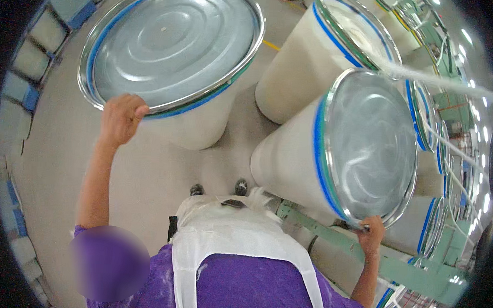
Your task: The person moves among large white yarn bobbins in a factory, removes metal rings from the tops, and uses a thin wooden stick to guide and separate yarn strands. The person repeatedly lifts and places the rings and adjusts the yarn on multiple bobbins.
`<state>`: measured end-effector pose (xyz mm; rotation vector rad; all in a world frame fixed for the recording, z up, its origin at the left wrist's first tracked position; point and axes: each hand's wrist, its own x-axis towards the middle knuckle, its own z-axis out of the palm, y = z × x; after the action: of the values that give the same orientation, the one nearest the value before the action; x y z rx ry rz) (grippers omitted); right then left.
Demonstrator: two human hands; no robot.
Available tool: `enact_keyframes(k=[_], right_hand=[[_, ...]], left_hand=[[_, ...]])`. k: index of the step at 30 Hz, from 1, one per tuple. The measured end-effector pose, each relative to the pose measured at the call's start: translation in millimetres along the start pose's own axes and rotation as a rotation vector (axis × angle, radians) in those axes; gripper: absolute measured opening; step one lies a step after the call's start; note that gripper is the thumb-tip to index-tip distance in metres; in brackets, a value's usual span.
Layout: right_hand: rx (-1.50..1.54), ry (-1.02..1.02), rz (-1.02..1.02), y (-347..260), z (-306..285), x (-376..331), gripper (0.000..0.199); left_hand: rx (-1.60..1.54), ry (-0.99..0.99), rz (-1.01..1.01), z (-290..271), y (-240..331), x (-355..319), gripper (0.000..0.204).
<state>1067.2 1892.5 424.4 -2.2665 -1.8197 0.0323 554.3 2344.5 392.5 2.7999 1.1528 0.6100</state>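
Observation:
My left hand (pixel 123 119) is closed over the near metal rim of a tall cream sliver can (pixel 198 128) at the upper left. The can has a blue and green band below its rim, and a round grey metal plate (pixel 177 35) fills its top. On the right, my right hand (pixel 371 234) is closed on the near edge of a second sliver can (pixel 287 147). This one has the same bands and a grey plate (pixel 373 142) inside its rim. My fingers' undersides are hidden at both rims.
A third can (pixel 298 58) stands behind the right one, with white sliver (pixel 359 36) in its top. A white strand (pixel 439 79) stretches rightward from there. More banded cans (pixel 434 225) and a green machine frame (pixel 320 230) line the right. Pale containers (pixel 30 59) stand along the left.

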Motion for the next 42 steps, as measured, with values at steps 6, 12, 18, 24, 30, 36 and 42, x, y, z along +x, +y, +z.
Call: enact_keyframes(k=[6,12,18,24,30,36,42], right_hand=[[-0.151,-0.219,-0.279,-49.9,2.6,45.4,0.049],[-0.128,-0.248,-0.532,-37.6,1.7,143.0,0.039],[-0.130,-0.273,-0.490,-33.4,-0.1,146.3,0.024],[-0.106,-0.235,-0.303,-62.0,12.6,93.0,0.027],[-0.119,-0.147,-0.110,-89.8,45.6,10.7,0.033],[-0.026,-0.593,0.231,-105.2,74.7,-52.9,0.054],[-0.010,-0.756,-0.069,-57.5,45.3,-128.7,0.050]], left_hand=[[0.037,0.132,-0.096,-5.0,-60.7,-19.8,0.039],[0.206,0.131,-0.207,-17.0,-54.4,-15.6,0.029],[-0.357,0.270,0.244,49.7,96.6,20.0,0.028],[-0.570,0.108,0.614,120.2,160.2,82.0,0.030],[-0.537,0.029,0.703,151.3,180.1,114.3,0.045],[-0.546,0.099,0.805,124.3,215.4,92.0,0.036],[-0.547,0.185,0.704,101.5,247.6,-33.4,0.046]])
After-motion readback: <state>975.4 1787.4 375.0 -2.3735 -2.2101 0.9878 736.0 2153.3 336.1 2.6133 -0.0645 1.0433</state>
